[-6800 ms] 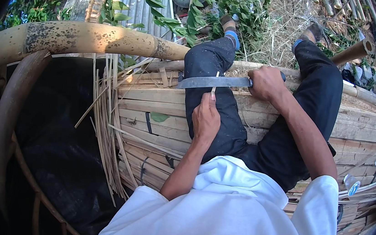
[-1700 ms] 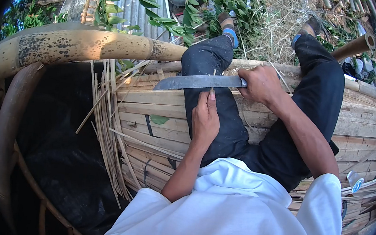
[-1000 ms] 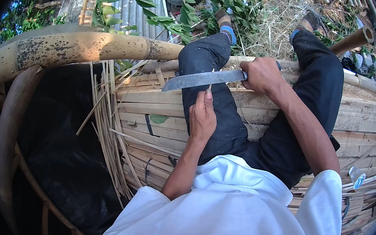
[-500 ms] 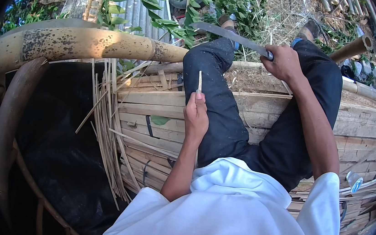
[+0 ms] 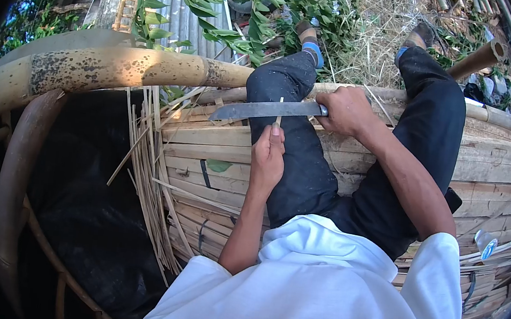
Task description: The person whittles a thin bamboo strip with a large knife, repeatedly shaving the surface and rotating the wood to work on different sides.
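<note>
My left hand [image 5: 267, 156] is closed around a thin bamboo strip [image 5: 280, 107] that points up and away from me over my left thigh, thumb along it. In my right hand [image 5: 346, 111] is the handle of a long machete [image 5: 267, 110]. Its grey blade lies crosswise over the strip, just beyond my left thumb, with the tip pointing left. Part of the strip is hidden behind the blade. Both hands are above my dark trousers, and the slatted bamboo seat [image 5: 206, 151] is under me.
A bundle of thin split bamboo strips [image 5: 149, 192] lies left of me, beside a black sheet [image 5: 76, 203]. A thick bamboo pole [image 5: 116, 61] runs across the upper left. Plastic cups [image 5: 484, 244] lie at the right. Leafy branches [image 5: 172, 1] hang ahead.
The machete has come down and left from above my right knee and now crosses the strip. My right hand moved with it; my left hand has stayed almost in place.
</note>
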`<state>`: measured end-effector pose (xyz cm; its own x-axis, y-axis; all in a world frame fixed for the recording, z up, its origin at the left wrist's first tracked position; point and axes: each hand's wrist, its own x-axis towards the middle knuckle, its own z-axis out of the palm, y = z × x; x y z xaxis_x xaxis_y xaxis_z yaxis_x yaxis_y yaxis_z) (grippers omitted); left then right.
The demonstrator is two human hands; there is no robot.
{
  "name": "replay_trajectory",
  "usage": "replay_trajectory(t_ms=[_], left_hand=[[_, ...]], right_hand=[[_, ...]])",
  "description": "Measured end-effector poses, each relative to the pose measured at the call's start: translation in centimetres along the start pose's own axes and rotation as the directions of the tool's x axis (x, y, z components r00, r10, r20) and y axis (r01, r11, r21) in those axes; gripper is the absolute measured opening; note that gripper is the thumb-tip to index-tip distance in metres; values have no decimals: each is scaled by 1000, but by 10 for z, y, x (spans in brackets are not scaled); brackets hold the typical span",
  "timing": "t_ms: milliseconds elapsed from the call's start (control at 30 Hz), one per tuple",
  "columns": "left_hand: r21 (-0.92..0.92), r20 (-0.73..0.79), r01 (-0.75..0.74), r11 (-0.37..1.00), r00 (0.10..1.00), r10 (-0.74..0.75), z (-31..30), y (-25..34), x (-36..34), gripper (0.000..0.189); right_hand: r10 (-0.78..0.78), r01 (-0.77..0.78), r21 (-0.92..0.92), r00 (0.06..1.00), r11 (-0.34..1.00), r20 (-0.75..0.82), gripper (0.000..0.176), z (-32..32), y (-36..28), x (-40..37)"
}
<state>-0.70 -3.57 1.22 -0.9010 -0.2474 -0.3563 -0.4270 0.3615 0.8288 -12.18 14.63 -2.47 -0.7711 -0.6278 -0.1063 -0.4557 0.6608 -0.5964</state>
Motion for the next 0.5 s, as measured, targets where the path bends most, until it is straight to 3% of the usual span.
replay_trajectory(t_ms=[233,367,400,467,500], left_hand=[[186,-49,-101,977,992,112,7,5,-4,41],[200,-29,-102,974,993,110,4,-3,-2,41],[128,-34,-100,987,994,105,4,-5,2,41],[29,-82,-155,987,984,157,-1,2,-5,40],[-51,-60,-105,993,993,102,-7,1,-10,39]], right_hand=[[31,-31,-8,999,999,36,21,0,4,-3],[70,-66,-84,996,994,46,22,4,17,2],[98,-87,-135,993,987,71,23,0,22,6],[507,-508,-8,861,861,-29,23,3,64,12],[520,-524,-24,849,852,-94,23,-10,82,12]])
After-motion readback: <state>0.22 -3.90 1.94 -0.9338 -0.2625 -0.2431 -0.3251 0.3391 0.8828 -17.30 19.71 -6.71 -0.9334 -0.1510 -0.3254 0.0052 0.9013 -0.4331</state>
